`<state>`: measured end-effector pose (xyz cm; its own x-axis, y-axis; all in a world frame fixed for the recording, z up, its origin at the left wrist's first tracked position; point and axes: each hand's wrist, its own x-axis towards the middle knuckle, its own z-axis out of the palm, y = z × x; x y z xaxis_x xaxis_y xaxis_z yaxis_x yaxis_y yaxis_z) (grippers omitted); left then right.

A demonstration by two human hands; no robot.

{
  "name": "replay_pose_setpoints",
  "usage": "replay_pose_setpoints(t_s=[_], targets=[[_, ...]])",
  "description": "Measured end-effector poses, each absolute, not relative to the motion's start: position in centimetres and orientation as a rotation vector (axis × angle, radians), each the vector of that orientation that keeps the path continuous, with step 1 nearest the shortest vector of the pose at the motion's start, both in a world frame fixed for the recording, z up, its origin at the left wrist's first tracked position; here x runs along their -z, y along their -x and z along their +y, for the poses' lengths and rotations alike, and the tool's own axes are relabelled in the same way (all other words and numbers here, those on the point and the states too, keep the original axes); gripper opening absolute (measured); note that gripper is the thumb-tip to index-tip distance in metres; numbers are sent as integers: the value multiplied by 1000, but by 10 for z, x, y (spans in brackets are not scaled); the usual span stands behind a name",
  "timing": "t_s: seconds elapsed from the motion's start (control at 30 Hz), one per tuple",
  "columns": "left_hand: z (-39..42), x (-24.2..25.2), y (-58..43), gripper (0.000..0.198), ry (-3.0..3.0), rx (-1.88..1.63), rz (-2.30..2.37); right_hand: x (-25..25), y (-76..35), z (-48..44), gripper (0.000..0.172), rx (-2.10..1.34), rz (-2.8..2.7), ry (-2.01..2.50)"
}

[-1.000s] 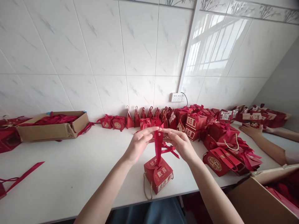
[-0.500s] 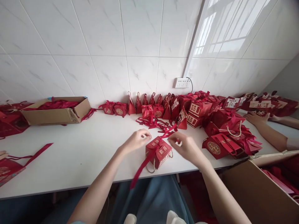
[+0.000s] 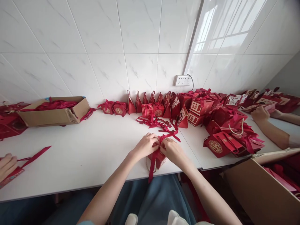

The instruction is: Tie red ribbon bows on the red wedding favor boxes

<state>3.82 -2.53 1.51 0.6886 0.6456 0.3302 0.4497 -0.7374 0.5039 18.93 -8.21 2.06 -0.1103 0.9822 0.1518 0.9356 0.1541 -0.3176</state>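
A red gift box [image 3: 161, 161] with gold lettering and a cord handle stands at the table's front edge, partly covered by my hands. A dark red ribbon [image 3: 152, 165] crosses its top; one tail hangs over the front and the other stretches away behind. On the left of the ribbon's middle, my left hand [image 3: 147, 144] is closed in a pinch on it. From the right, my right hand [image 3: 172, 150] pinches the ribbon at the same spot, its fingertips close to the left ones. The knot itself is hidden by the fingers.
Loose ribbons [image 3: 156, 122] lie behind the box. Finished-looking red boxes [image 3: 201, 107] line the wall and pile up on the right. A cardboard box of ribbons [image 3: 47, 118] stands at left, a large carton [image 3: 262, 184] at lower right. Other people's hands [image 3: 260, 115] work at both sides.
Both hands have come inward and down from beside the box and closed on the ribbon at its top. The front ribbon tail has swung to the right. At left, another person's hand reaches further in.
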Motion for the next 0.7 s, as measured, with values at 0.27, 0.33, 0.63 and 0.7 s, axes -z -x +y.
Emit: replay_pose_setpoints(t_s=[0.27, 0.33, 0.63, 0.7], targets=[[-29, -10, -40, 13, -2527, -709, 884, -16, -194, -82, 13, -243, -2086, 1820], [-30, -13, -38, 13, -2548, -675, 861, -17, -194, -83, 13, -239, -2101, 1813], [-25, -21, -49, 16, -2731, -586, 771, -17, -200, -80, 15, -207, -2216, 1712], [-25, -21, -48, 16, -2776, -556, 760, -17, -201, -83, 15, -217, -2196, 1707]])
